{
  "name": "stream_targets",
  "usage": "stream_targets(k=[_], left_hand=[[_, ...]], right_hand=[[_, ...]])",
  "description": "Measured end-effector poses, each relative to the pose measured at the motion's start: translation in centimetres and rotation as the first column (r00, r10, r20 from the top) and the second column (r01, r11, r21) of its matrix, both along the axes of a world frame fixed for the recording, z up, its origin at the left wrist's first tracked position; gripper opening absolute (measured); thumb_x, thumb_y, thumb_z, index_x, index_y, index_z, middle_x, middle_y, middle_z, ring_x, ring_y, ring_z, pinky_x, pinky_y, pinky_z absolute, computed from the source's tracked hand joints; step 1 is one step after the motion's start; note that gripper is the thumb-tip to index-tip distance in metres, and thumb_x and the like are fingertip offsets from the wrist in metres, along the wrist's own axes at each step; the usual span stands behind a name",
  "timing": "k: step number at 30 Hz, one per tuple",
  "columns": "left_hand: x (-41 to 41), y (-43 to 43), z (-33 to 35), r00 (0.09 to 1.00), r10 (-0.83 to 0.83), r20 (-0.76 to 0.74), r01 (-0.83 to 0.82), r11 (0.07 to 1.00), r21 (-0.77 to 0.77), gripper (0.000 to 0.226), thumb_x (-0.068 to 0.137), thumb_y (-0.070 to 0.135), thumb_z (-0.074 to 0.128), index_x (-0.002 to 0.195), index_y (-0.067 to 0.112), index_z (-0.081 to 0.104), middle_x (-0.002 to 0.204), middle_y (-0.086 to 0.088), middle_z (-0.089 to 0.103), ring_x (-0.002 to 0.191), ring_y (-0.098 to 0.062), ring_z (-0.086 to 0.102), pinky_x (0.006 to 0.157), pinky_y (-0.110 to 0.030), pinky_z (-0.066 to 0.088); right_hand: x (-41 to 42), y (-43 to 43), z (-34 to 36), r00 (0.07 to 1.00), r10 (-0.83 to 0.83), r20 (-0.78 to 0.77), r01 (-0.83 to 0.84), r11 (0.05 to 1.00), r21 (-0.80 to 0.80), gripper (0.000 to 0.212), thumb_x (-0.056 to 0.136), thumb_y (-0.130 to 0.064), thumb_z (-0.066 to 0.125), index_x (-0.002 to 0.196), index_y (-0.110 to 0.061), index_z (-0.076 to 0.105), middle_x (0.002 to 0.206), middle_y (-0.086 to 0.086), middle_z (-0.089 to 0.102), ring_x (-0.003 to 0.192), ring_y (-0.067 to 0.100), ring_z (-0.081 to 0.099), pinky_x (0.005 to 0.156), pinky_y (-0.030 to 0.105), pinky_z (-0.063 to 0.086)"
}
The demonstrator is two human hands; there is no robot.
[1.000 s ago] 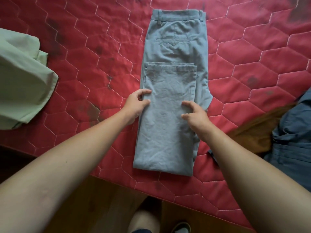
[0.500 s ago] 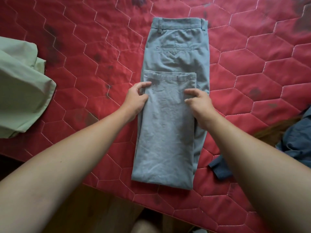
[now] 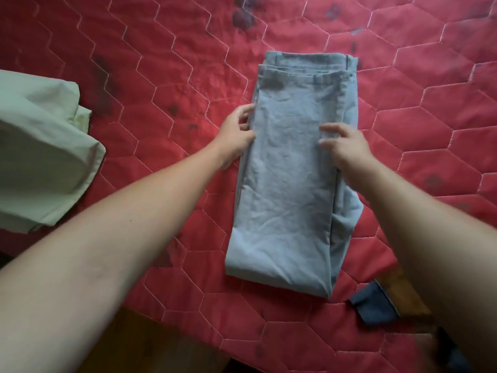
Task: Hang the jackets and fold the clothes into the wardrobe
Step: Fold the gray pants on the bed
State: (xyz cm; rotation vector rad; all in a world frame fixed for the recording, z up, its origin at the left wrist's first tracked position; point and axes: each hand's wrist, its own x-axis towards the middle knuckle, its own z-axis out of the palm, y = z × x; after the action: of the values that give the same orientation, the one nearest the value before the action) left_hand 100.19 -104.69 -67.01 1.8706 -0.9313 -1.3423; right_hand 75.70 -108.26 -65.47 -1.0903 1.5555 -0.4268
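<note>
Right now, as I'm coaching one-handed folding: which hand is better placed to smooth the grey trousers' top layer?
Probably right: the right hand rests on the grey trousers, fingers spread; the left hand only touches their left edge.

Single head view, steeply downward, close over red quilt [image 3: 161, 76]
</note>
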Motion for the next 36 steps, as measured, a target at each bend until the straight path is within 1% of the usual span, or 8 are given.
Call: stream_targets(k=[7, 12, 21, 25, 28, 31, 33, 36], left_hand=[[-0.1, -1.2, -0.1, 0.993, 0.048, 0.106, -0.036, 0.993, -0.114, 0.053, 0.073, -0.01, 0.057, 0.119, 0.013, 0.07, 0.128, 0.001, 0.059, 0.097, -0.016, 0.063, 0.087, -0.022, 0.055], [-0.2, -3.4, 1.3, 0.99, 0.11, 0.086, -0.095, 0.981, -0.167, 0.055, 0.077, -0.018, 0.053, 0.121, 0.011, 0.069, 0.124, 0.001, 0.063, 0.084, -0.005, 0.064, 0.078, -0.018, 0.054], [-2.1, 6.0, -1.4, 0.963, -0.03, 0.267, 0.028, 1.0, 0.013, 0.064, 0.075, -0.012, 0.054, 0.13, 0.02, 0.065, 0.129, -0.012, 0.05, 0.103, -0.017, 0.062, 0.097, -0.018, 0.05], [-2.8, 11.1, -1.1, 0.954, -0.097, 0.284, 0.079, 0.994, 0.075, 0.05, 0.075, -0.005, 0.06, 0.117, 0.023, 0.068, 0.119, -0.01, 0.058, 0.099, -0.02, 0.066, 0.094, -0.028, 0.054], [-2.7, 14.6, -0.6, 0.959, -0.163, 0.23, 0.132, 0.981, 0.145, 0.043, 0.076, -0.004, 0.063, 0.112, 0.021, 0.065, 0.109, -0.003, 0.064, 0.091, -0.015, 0.067, 0.085, -0.03, 0.055], [-2.3, 18.3, -0.4, 0.974, -0.173, 0.149, 0.141, 0.969, 0.203, 0.041, 0.081, -0.002, 0.065, 0.109, 0.027, 0.06, 0.086, 0.0, 0.06, 0.067, -0.013, 0.055, 0.063, -0.033, 0.049], [-2.0, 20.6, -0.5, 0.981, -0.141, 0.136, 0.109, 0.97, 0.218, 0.041, 0.082, 0.005, 0.065, 0.105, 0.038, 0.057, 0.081, 0.0, 0.053, 0.063, -0.013, 0.048, 0.058, -0.033, 0.043], [-2.6, 23.3, -0.7, 0.98, -0.101, 0.169, 0.062, 0.974, 0.22, 0.043, 0.085, 0.003, 0.065, 0.11, 0.037, 0.054, 0.078, 0.001, 0.053, 0.064, -0.013, 0.048, 0.057, -0.032, 0.042]], right_hand=[[0.2, 0.1, -0.1, 0.993, -0.121, 0.011, 0.121, 0.992, -0.029, 0.04, 0.089, 0.007, 0.051, 0.118, -0.012, 0.072, 0.091, 0.001, 0.069, 0.055, -0.005, 0.056, 0.05, 0.007, 0.04], [-0.2, -2.2, 0.4, 0.995, -0.093, 0.032, 0.095, 0.991, -0.091, 0.049, 0.083, 0.007, 0.057, 0.126, -0.013, 0.069, 0.111, 0.002, 0.07, 0.096, 0.014, 0.066, 0.085, 0.023, 0.056], [-2.8, 5.7, -1.0, 0.996, -0.008, 0.088, -0.005, 0.99, 0.143, 0.025, 0.089, -0.002, 0.069, 0.111, -0.012, 0.074, 0.095, -0.002, 0.071, 0.082, 0.008, 0.063, 0.068, 0.014, 0.048], [-4.3, 10.0, -1.0, 0.991, -0.066, 0.12, 0.024, 0.946, 0.324, 0.019, 0.092, -0.008, 0.067, 0.106, -0.019, 0.073, 0.077, -0.002, 0.062, 0.045, 0.007, 0.05, 0.046, 0.018, 0.035], [-5.1, 12.4, -0.9, 0.989, -0.038, 0.141, -0.017, 0.928, 0.372, 0.035, 0.091, -0.01, 0.068, 0.117, -0.033, 0.066, 0.112, 0.004, 0.07, 0.075, 0.027, 0.067, 0.06, 0.034, 0.048], [-5.5, 15.7, -0.9, 0.985, 0.081, 0.153, -0.12, 0.956, 0.266, 0.07, 0.087, 0.004, 0.068, 0.145, -0.03, 0.049, 0.136, 0.006, 0.061, 0.102, 0.021, 0.067, 0.076, 0.026, 0.056], [-6.0, 18.2, -1.1, 0.968, 0.24, 0.067, -0.249, 0.951, 0.184, 0.091, 0.081, 0.007, 0.068, 0.158, -0.027, 0.032, 0.154, -0.001, 0.044, 0.128, 0.012, 0.051, 0.101, 0.02, 0.044], [-6.7, 22.0, -0.2, 0.927, 0.365, -0.087, -0.348, 0.923, 0.167, 0.097, 0.083, 0.002, 0.063, 0.162, -0.033, 0.021, 0.154, -0.008, 0.041, 0.133, 0.012, 0.047, 0.099, 0.014, 0.033]])
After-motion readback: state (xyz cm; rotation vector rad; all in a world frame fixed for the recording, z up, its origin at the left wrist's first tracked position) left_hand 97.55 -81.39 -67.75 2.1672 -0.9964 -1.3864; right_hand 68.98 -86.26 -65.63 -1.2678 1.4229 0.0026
